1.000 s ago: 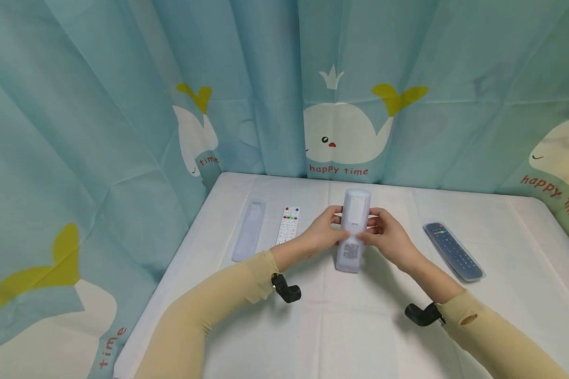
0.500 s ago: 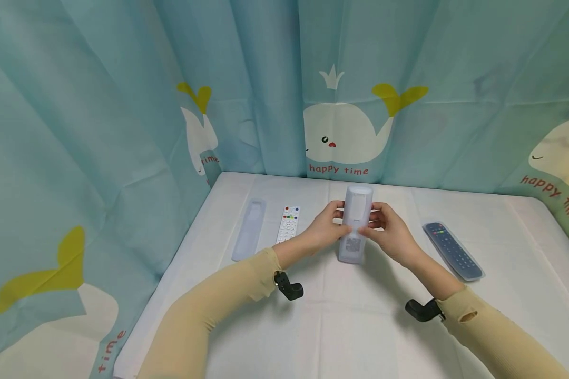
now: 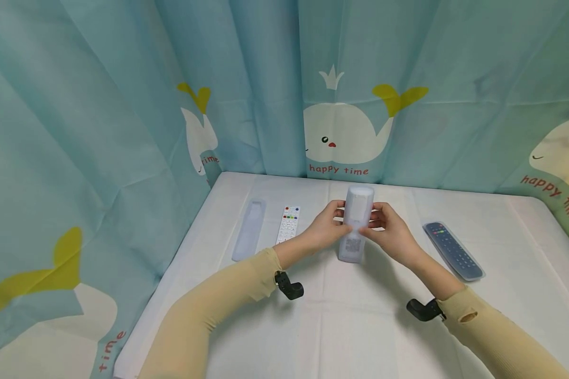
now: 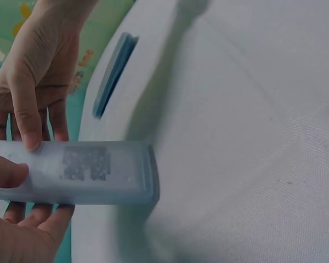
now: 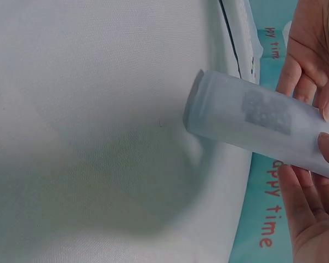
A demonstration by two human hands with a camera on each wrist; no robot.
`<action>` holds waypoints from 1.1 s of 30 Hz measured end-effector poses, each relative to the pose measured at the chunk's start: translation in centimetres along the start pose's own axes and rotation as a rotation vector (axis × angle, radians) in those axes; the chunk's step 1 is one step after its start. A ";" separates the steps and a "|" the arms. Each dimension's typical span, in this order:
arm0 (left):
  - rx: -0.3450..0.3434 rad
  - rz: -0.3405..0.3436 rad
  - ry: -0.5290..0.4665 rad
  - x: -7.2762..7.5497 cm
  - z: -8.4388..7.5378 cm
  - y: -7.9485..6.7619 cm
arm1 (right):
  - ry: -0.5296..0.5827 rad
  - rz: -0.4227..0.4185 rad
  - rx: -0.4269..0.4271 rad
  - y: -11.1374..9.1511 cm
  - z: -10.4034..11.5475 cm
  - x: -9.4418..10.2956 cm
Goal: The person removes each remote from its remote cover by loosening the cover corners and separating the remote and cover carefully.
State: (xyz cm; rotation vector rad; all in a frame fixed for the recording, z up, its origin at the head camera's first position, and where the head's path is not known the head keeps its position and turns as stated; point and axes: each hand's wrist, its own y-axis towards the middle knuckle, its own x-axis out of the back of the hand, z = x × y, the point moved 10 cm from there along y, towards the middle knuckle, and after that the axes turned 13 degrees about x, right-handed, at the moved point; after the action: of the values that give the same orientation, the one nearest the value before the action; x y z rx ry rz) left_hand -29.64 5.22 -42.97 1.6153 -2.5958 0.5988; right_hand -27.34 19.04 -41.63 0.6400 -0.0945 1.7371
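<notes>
Both hands hold up a pale remote control in a translucent cover (image 3: 357, 210), its back turned toward me. A patterned label shows through the cover near its lower end, also visible on the covered remote (image 4: 126, 181) in the left wrist view. My left hand (image 3: 323, 229) grips its left edge, thumb on the back and fingers behind. From the other side my right hand (image 3: 392, 232) grips it likewise, the two thumbs close together. In the right wrist view the covered remote's lower end (image 5: 222, 107) points out over the white table; its button side is hidden.
On the white table (image 3: 360, 326), left of the hands, lie an empty translucent cover (image 3: 249, 231) and a white remote (image 3: 288, 223), partly behind the left forearm. A dark remote in a clear cover (image 3: 453, 251) lies to the right. A blue whale-print curtain (image 3: 265, 105) hangs behind.
Both hands have raised the covered remote slightly and tipped it more upright since a second ago. Over the last half second it has stayed almost still.
</notes>
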 end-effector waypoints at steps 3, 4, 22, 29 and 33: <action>-0.007 -0.003 0.005 0.0 -0.1 0.1 | 0.006 -0.002 0.003 0.0 0.1 0.0; -0.008 -0.005 0.006 0.0 -0.1 0.1 | 0.008 -0.001 0.004 0.0 0.1 0.0; -0.036 -0.033 -0.011 0.4 -0.5 -0.1 | -0.067 -0.230 0.199 0.7 4.0 3.5; -0.038 -0.024 -0.013 0.3 -0.5 -0.3 | -0.119 -0.300 0.185 1.1 4.5 4.1; -0.045 -0.019 -0.011 0.4 -0.5 -0.4 | -0.118 -0.326 0.171 1.1 4.5 4.2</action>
State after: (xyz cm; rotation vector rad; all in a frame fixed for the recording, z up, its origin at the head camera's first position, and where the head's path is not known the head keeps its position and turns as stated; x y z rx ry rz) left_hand -29.51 4.90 -42.28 1.6331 -2.5790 0.5285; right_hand -27.30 20.67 -35.58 0.8347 0.0740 1.4015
